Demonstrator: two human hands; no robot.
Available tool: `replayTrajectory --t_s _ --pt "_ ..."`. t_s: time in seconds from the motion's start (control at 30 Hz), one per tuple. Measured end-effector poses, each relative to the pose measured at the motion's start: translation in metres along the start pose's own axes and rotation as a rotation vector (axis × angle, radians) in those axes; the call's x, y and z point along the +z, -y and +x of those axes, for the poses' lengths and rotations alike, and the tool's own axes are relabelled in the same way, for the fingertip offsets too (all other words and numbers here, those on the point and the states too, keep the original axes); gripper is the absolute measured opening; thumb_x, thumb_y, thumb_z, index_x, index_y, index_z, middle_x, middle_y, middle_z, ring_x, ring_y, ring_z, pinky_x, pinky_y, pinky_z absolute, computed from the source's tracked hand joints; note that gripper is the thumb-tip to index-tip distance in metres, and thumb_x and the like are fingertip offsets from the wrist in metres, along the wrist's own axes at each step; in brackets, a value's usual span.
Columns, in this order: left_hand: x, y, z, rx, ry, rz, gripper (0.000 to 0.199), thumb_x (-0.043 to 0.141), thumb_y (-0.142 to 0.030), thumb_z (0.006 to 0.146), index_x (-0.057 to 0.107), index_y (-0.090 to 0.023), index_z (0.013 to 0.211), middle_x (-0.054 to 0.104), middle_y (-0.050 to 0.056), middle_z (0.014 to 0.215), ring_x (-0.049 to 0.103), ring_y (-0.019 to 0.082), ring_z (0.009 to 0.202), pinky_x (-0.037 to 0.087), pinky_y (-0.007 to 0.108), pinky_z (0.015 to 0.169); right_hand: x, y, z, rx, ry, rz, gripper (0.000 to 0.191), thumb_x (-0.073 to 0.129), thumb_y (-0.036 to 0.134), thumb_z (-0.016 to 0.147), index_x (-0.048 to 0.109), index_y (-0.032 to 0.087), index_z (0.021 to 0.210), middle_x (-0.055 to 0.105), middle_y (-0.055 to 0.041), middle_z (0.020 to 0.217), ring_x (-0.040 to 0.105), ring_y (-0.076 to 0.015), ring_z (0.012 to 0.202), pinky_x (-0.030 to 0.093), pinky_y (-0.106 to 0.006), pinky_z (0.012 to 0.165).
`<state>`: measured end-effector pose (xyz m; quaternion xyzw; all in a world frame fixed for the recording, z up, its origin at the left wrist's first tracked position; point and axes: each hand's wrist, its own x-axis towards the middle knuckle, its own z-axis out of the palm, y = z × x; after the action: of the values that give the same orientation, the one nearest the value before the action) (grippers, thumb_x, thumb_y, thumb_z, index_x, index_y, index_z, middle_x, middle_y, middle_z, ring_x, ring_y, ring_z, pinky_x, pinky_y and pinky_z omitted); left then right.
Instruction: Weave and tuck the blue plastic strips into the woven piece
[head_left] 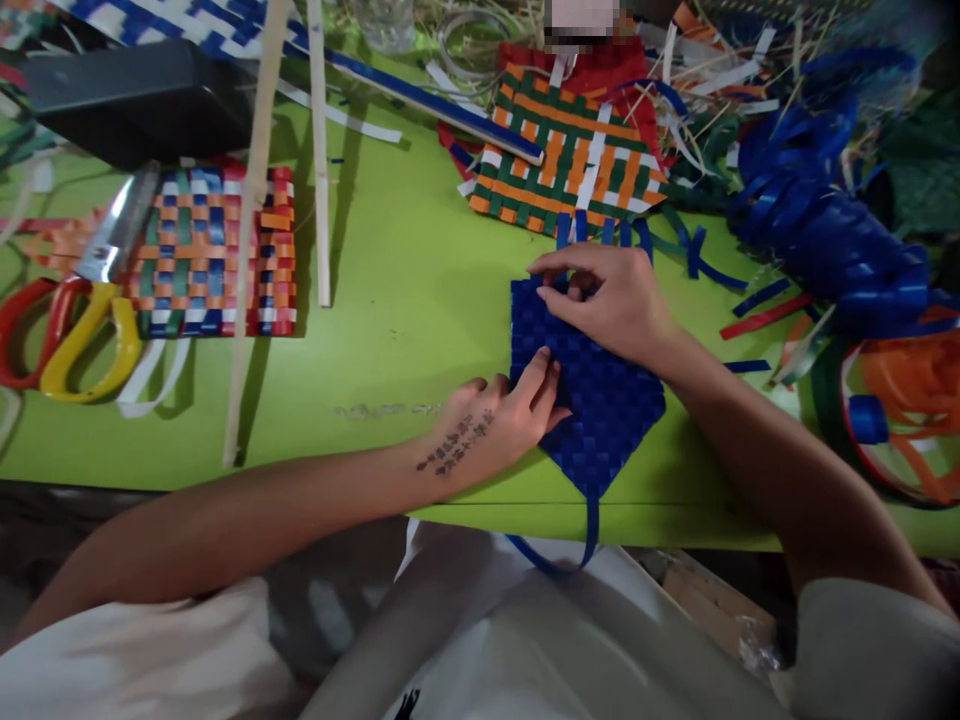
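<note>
A dark blue woven piece (pixel 600 420), made of flat plastic strips, lies on the green table near its front edge. Its lower end comes to a point, from which a blue strip (pixel 591 535) hangs over the edge. Loose blue strip ends (pixel 607 232) stick out at its top. My left hand (pixel 517 410) rests on the weave's left side with fingers stretched out, pressing it down. At the top left edge, the thumb and fingers of my right hand (pixel 600 295) are curled together on the weave; what lies exactly between the fingertips is partly hidden.
An orange, green and white woven piece (pixel 555 150) lies beyond. Scissors (pixel 105 290) with red and yellow handles rest on a multicoloured weave (pixel 210 250) at left, below a black box (pixel 139 95). Wooden sticks (pixel 322 200) and coiled blue strips (pixel 817 200) lie around.
</note>
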<state>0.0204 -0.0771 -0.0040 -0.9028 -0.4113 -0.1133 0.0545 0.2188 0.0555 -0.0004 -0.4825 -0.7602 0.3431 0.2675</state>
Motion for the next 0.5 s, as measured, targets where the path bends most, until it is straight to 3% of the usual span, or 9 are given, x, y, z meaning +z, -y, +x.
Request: replayTrajectory --t_s 0.23,0.5 --pt "0.0017 0.0004 -0.0003 -0.004 -0.018 -0.005 0.047 0.055 -0.040 0.122 0.084 -0.012 0.145 0.079 0.014 0.153 0.077 0.020 0.063 0.062 0.040 0.050 -0.0034 -0.0023 0.0003 -0.024 0.014 -0.038 0.024 0.088 0.028 0.093 0.091 0.037 0.114 0.088 -0.0032 0.116 0.077 -0.0267 0.085 0.069 -0.049 0.094" --pt "0.0010 0.0007 -0.0010 0.001 -0.042 0.021 0.047 0.054 -0.041 0.122 0.084 -0.012 0.144 0.080 0.013 0.151 0.078 0.019 0.064 0.063 0.039 0.051 -0.0001 -0.0037 -0.0009 -0.007 0.007 -0.023 0.027 0.087 0.024 0.091 0.092 0.034 0.116 0.088 -0.0038 0.110 0.079 -0.0269 0.088 0.071 -0.048 0.095"
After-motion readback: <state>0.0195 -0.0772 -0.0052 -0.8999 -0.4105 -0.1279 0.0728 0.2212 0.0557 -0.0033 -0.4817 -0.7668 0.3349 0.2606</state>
